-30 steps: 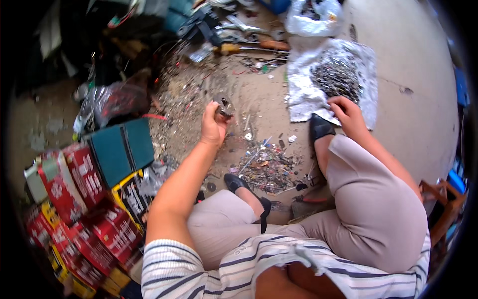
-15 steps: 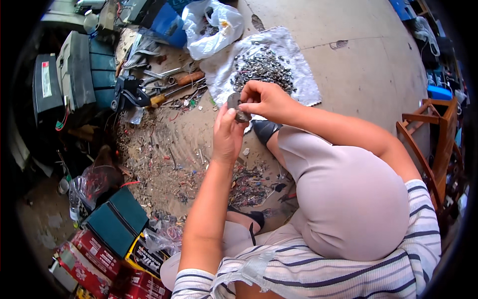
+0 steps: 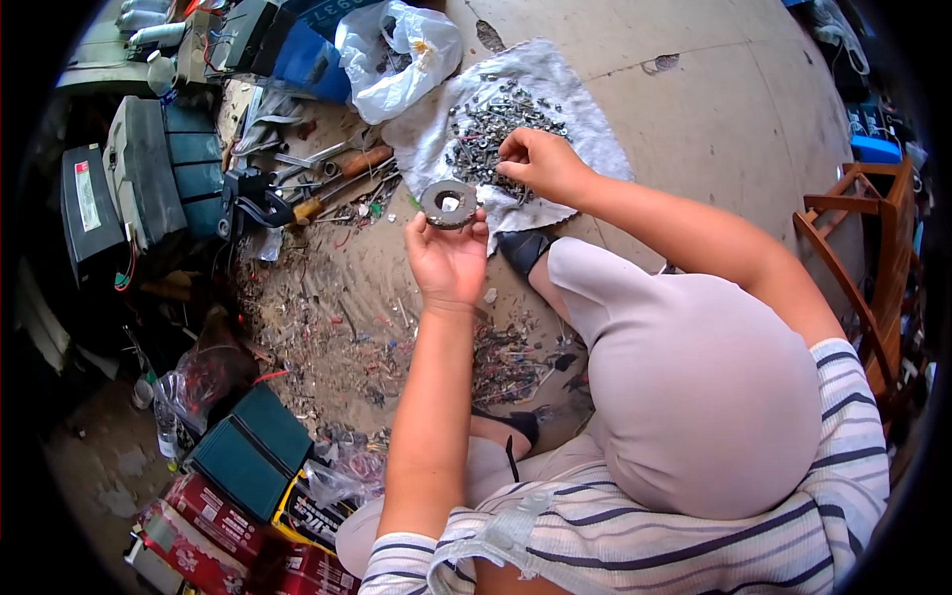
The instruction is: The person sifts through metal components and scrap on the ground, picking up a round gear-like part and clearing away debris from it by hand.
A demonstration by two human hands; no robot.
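A thick dark grey ring [image 3: 433,201], which looks like a ring magnet, is in my left hand [image 3: 448,263]. The fingers hold its near edge, and its round face with the central hole is turned up. My right hand [image 3: 547,167] hovers over the near right part of a pile of small metal screws and fittings [image 3: 486,124], apart from the ring. Its fingers are curled and pinched together; whatever may be between them is hidden. Beneath the pile lies a white cloth [image 3: 592,134] spread on the concrete floor.
Left of the cloth are wood-handled tools [image 3: 367,162] and a white plastic bag [image 3: 412,79]. Small debris [image 3: 367,327] covers the floor below my hands. Battery cases [image 3: 149,169] line the left, red boxes [image 3: 213,516] the lower left. At right stands a wooden stool [image 3: 868,248].
My right hand has come away from the ring and moved right and up over the screws. The ring, edge-on before, now lies face up in my left hand. The view has shifted slightly.
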